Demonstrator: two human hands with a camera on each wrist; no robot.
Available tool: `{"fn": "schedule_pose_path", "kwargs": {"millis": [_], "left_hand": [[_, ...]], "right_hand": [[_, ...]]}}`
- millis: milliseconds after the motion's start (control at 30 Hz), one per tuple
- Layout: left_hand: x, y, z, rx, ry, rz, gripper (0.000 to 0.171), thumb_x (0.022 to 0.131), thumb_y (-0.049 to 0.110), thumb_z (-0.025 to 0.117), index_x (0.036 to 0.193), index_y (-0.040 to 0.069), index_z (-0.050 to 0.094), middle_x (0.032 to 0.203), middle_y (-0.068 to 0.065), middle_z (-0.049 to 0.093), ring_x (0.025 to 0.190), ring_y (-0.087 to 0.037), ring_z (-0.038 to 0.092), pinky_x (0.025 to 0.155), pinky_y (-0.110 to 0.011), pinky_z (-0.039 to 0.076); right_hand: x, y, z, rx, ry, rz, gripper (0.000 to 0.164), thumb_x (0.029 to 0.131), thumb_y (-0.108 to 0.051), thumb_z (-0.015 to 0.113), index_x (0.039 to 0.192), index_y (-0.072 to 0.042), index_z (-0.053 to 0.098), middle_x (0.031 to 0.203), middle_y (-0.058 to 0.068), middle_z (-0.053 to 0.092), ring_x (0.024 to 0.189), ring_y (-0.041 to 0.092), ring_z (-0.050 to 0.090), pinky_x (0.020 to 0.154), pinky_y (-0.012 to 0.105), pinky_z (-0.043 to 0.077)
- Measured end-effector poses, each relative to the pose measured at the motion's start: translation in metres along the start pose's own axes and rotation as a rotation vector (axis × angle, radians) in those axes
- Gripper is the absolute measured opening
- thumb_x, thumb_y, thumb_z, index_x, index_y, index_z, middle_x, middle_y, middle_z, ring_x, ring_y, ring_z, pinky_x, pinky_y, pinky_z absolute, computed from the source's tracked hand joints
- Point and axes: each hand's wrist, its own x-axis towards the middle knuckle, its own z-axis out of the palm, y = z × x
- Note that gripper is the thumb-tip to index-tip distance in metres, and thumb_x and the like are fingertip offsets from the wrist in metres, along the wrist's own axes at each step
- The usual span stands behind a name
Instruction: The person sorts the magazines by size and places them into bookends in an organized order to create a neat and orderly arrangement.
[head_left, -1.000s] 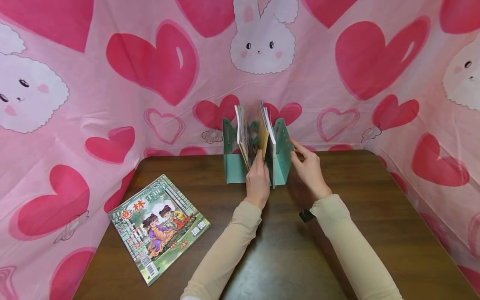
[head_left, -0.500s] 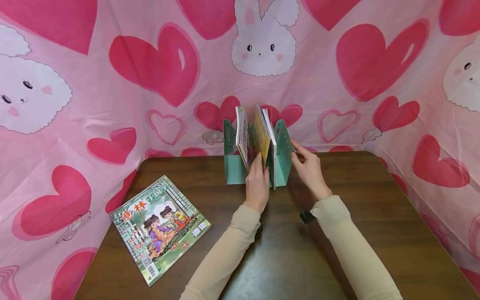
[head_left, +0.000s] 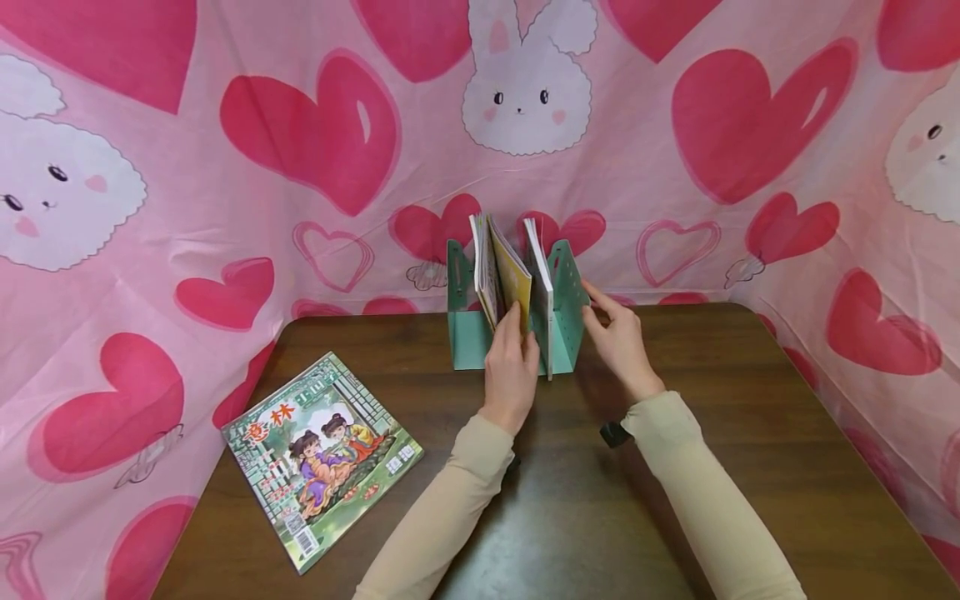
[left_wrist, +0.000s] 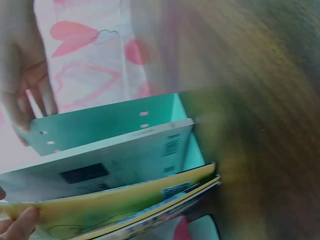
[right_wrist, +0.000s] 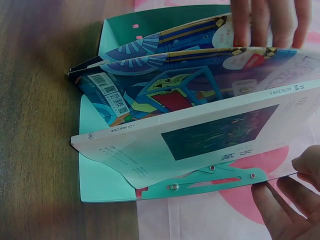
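A green metal book rack (head_left: 468, 342) stands at the back of the table with magazines upright in it. My left hand (head_left: 510, 367) pinches a thin magazine (head_left: 516, 279), yellow on its left face and blue on its right face (right_wrist: 190, 82). It leans toward the other magazines (head_left: 482, 267) at the rack's left. A white book (head_left: 542, 279) stands apart on the right, near the right panel (right_wrist: 220, 187). My right hand (head_left: 618, 337) grips that panel's outer edge, thumb (right_wrist: 309, 162) on one side and fingers (right_wrist: 280, 207) on the other.
A square magazine (head_left: 322, 458) with two cartoon children on its cover lies flat at the table's left. Pink cloth (head_left: 420, 150) printed with hearts and rabbits hangs behind and at both sides. The wooden table (head_left: 720, 433) extends toward the front.
The yellow-faced magazine has tipped leftward with my left hand, away from the white book and against the left magazines. My right hand keeps its hold on the rack's right panel.
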Motion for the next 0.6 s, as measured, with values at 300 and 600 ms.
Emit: {"fn": "schedule_pose_path", "kwargs": {"millis": [300,600], "left_hand": [[0.0,0.002,-0.018,-0.047,0.022,0.042,0.049,0.099,-0.001,0.066,0.145,-0.008,0.052,0.135,-0.025,0.062,0.114,-0.032,0.069,0.083,-0.026,0.061],[-0.005,-0.001,-0.032,-0.044,0.017,0.065,0.047,0.096,-0.002,0.068,0.141,-0.009,0.056,0.13,-0.024,0.065,0.095,-0.029,0.073,0.072,-0.032,0.063]], "right_hand": [[0.0,0.0,0.001,-0.009,0.011,-0.009,0.045,0.103,-0.01,0.061,0.148,-0.011,0.059,0.143,0.02,0.062,0.117,0.034,0.066,0.077,0.004,0.044],[0.0,0.0,0.001,-0.025,0.034,-0.031,0.045,0.101,-0.007,0.062,0.146,-0.009,0.061,0.138,0.022,0.064,0.116,0.036,0.067,0.079,0.004,0.043]]}}
